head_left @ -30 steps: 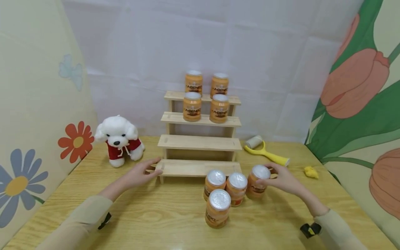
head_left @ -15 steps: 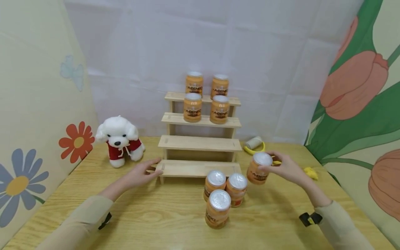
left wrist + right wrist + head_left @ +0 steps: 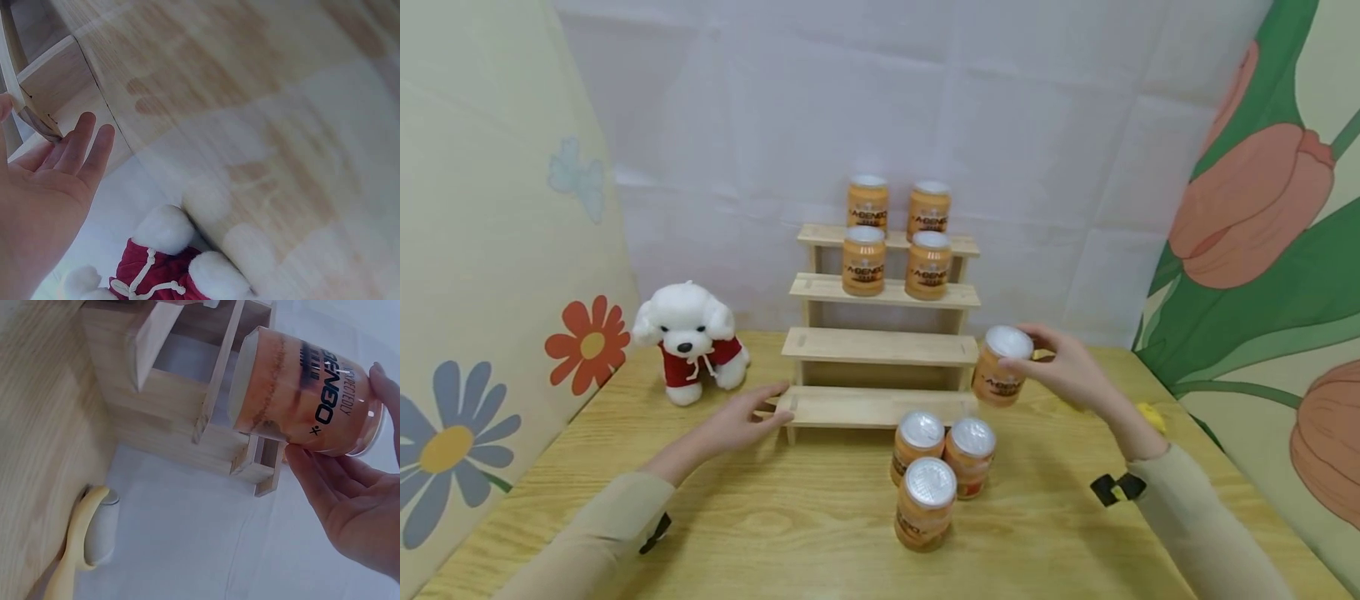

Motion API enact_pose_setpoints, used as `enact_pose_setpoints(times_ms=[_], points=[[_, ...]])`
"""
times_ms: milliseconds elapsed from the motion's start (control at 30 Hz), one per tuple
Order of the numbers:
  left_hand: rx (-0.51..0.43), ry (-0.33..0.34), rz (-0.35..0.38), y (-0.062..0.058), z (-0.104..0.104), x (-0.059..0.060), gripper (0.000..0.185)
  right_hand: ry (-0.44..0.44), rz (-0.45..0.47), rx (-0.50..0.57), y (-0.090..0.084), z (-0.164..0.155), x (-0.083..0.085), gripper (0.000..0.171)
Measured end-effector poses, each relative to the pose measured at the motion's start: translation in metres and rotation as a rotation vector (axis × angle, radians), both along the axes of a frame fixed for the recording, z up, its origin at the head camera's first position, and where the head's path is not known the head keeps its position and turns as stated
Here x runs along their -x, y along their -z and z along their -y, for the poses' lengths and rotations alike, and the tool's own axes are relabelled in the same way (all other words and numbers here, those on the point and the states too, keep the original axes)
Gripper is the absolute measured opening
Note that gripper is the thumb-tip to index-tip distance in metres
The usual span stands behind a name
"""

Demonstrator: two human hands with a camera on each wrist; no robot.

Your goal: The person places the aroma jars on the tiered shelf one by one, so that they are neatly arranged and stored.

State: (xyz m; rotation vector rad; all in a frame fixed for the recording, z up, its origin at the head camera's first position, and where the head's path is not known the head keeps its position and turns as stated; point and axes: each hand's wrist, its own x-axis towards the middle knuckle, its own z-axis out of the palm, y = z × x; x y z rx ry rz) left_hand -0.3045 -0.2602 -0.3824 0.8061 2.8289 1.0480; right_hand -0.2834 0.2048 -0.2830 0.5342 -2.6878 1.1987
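Since the picture half a second back, our right hand (image 3: 1063, 373) has carried its jar (image 3: 1000, 377) up and to the left, from above the table beside the cluster to the right end of the wooden stepped shelf (image 3: 880, 346), level with its second step. Our left hand (image 3: 737, 419) has not moved.

We count eight jars: two on the top step (image 3: 898, 208), two on the step below (image 3: 895, 265), three standing together on the table (image 3: 936, 467) in front of the shelf, and the one we hold. One stuffed dog (image 3: 688, 337) in a red jacket sits left of the shelf. The right wrist view shows a lint roller (image 3: 87, 540) with a yellow handle lying on the table.

Our right hand holds the jar clear of the table, slightly tilted, thumb and fingers (image 3: 325, 481) curled round its side just under the silver lid. Our left hand lies low with fingers (image 3: 84, 147) straight and relaxed, their tips touching the left end of the bottom step, gripping nothing.
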Motion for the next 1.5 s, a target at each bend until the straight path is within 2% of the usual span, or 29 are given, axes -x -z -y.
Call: enact_pose_setpoints(times_ms=[300, 667, 800, 1000, 1300, 1500], points=[[0.0, 0.0, 0.005, 0.002, 0.001, 0.001, 0.064, -0.051, 0.004, 0.111, -0.014, 0.033, 0.019, 0.058], [0.003, -0.005, 0.002, 0.001, 0.001, 0.002, 0.064, -0.116, -0.045, 0.167, -0.028, 0.078, 0.042, 0.057], [0.003, -0.006, 0.006, 0.001, 0.001, 0.003, 0.065, -0.134, -0.035, 0.197, -0.028, 0.092, 0.05, 0.058], [0.009, -0.015, 0.015, 0.002, 0.001, 0.002, 0.066, -0.171, -0.063, 0.174, -0.024, 0.114, 0.066, 0.054], [0.003, -0.009, 0.021, 0.003, -0.002, 0.0, 0.066, -0.178, 0.053, 0.146, -0.01, 0.134, 0.08, 0.061], [-0.002, -0.015, 0.007, 0.001, -0.001, 0.001, 0.065, -0.169, 0.067, 0.131, -0.01, 0.14, 0.085, 0.064]])
